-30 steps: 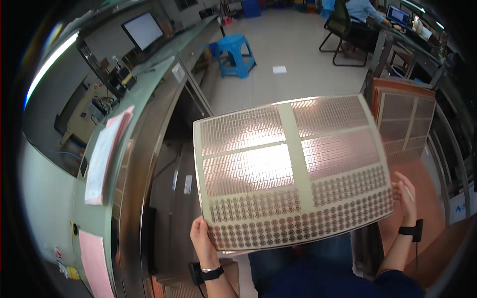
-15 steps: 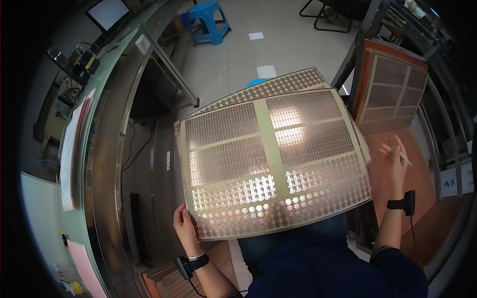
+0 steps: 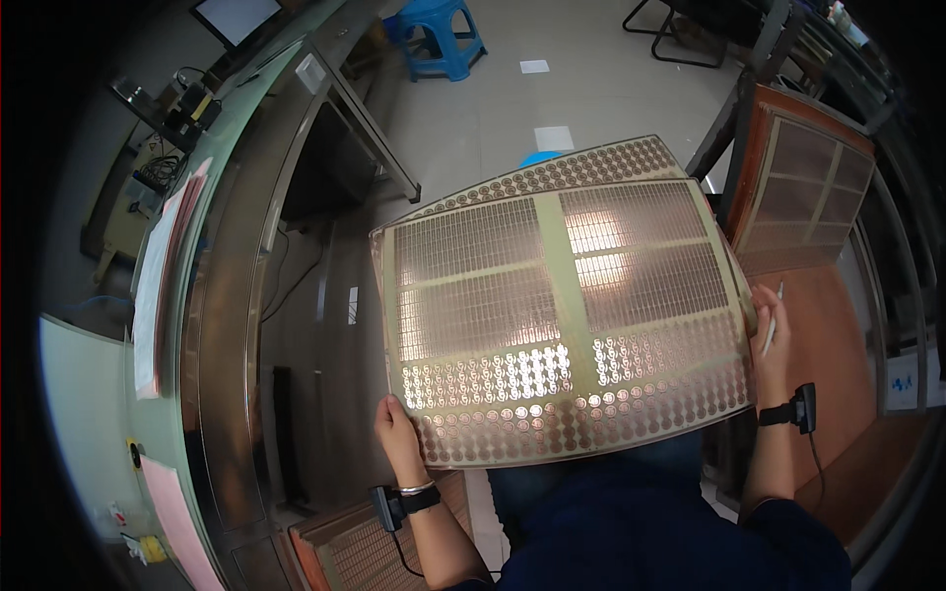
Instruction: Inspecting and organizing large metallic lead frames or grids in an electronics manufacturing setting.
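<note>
A large copper-patterned circuit board panel (image 3: 574, 295) is tilted in front of me above my lap, its rows of small rectangles and circles shining. A second panel (image 3: 601, 163) sticks out behind its far edge at a slightly different angle. At the near left corner my left hand (image 3: 399, 433) is closed on the panel's edge, the thumb on top. My right hand (image 3: 775, 340) is at the panel's right edge, its fingers partly hidden behind it. A slim white pen-like tool (image 3: 771, 330) points up from that hand.
On the right, more panels (image 3: 813, 187) lean upright against an orange-brown board (image 3: 818, 325). Another patterned panel (image 3: 394, 542) lies low at the left. A long metal bench (image 3: 232, 325) with papers (image 3: 163, 276) runs along the left. A blue stool (image 3: 443, 39) stands farther away.
My right hand has come in from the right, pen-like tool included, to the panel's right edge. The tool now points upward. The whole scene has shifted slightly rightward in view.
</note>
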A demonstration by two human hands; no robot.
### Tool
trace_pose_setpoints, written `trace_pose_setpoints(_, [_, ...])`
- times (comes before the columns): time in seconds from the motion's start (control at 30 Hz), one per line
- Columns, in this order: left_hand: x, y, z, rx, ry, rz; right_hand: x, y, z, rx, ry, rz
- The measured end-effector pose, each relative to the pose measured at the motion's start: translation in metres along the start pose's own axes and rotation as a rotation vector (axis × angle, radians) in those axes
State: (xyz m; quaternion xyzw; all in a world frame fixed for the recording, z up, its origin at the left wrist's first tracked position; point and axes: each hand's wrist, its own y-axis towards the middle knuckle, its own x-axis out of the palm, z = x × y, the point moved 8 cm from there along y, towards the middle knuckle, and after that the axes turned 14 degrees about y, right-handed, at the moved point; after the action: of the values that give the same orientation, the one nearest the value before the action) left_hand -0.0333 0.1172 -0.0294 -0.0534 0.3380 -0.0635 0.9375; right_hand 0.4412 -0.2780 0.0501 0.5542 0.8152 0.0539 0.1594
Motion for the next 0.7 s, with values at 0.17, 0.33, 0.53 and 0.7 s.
trace_pose_setpoints(0.17, [0.002, -0.009, 0.023, 0.018, 0.024, 0.013, 0.028, -0.013, 0.000, -0.159, -0.418, -0.083])
trace_pose_setpoints(0.33, [-0.001, -0.010, 0.015, -0.019, -0.114, 0.004, 0.040, -0.014, -0.005, -0.189, -0.468, -0.094])
trace_pose_setpoints(0.53, [0.000, -0.010, 0.013, 0.002, -0.186, 0.034, 0.037, -0.015, -0.004, -0.214, -0.473, -0.092])
trace_pose_setpoints(0.7, [-0.003, -0.014, 0.029, 0.028, -0.293, 0.041, 0.036, -0.010, -0.003, -0.183, -0.471, -0.091])
